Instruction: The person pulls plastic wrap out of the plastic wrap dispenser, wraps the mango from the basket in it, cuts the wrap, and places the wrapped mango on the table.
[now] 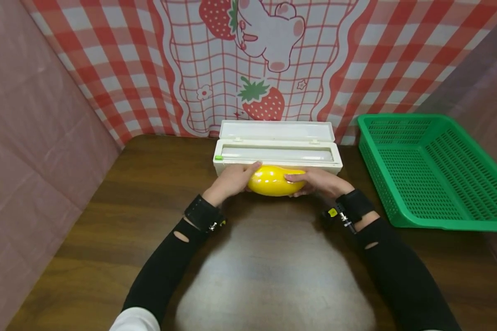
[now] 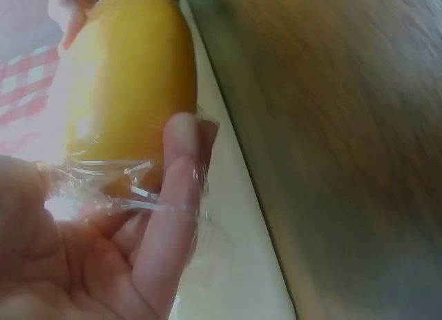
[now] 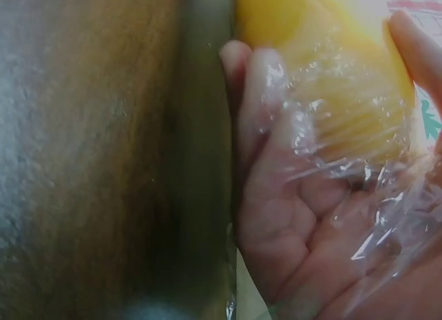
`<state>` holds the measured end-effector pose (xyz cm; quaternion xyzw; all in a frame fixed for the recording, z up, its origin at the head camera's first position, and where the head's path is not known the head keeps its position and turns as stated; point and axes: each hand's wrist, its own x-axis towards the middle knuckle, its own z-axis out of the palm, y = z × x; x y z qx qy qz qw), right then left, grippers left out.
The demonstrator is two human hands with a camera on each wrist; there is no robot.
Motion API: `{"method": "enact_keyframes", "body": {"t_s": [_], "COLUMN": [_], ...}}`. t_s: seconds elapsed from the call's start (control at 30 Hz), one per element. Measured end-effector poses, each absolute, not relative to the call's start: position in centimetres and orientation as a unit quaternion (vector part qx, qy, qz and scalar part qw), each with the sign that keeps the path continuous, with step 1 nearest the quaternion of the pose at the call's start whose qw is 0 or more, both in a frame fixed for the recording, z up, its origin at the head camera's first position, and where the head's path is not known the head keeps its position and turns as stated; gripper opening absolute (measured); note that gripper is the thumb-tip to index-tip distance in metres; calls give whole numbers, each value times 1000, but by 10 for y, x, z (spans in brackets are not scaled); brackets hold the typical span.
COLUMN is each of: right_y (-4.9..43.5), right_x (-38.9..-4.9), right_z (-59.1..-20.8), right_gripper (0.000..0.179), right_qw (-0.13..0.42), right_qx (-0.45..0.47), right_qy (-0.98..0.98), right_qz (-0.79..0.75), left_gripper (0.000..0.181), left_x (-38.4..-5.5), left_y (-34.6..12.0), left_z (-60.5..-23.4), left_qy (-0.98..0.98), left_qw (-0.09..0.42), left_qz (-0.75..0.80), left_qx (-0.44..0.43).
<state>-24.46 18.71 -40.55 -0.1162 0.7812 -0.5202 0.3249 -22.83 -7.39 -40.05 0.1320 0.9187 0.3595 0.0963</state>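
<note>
Both hands hold a smooth, glossy yellow mango (image 1: 273, 180) between them, just in front of a white cling film dispenser (image 1: 277, 165). My left hand (image 1: 233, 180) grips its left end, the thumb on top and the fingers beneath. At the right end, my right hand (image 1: 320, 182) grips it, thumb lying over the top. Clear cling film (image 2: 138, 178) is bunched around the mango's end in the left wrist view. More wrinkled film (image 3: 373, 216) covers the mango and spreads over the palm in the right wrist view. The dispenser's lid (image 1: 277, 131) stands raised, showing the roll (image 1: 277, 154) inside.
A green plastic basket (image 1: 381, 184) stands at the right side of the wooden table (image 1: 149, 184). Behind the dispenser hangs a red-and-white checked cloth (image 1: 124, 59) with strawberry prints. Pink fabric (image 1: 37, 138) borders the left side.
</note>
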Motion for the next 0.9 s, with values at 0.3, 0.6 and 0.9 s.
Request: {"method": "enact_keyframes", "body": {"t_s": [0.3,0.6,0.9], "right_y": [188,193,195], "right_x": [-248,-247,-246], "right_z": [-409,-408,-407], "right_gripper": [61,56,55], "right_qw": [345,341,340], "right_qx": [-118,-136,-138], "right_qy": [767,761,756], "right_qz": [-528,-535,-542], "left_gripper": [75,65,59], "left_x": [-222,-223,-222], "left_y": [-69,-65,-64], "left_z": [-398,-407,-405], "left_qy": [951,953,950], "left_qw": [-25,-190,-257], "left_qz": [289,189,129], "left_qx": [104,143,123]}}
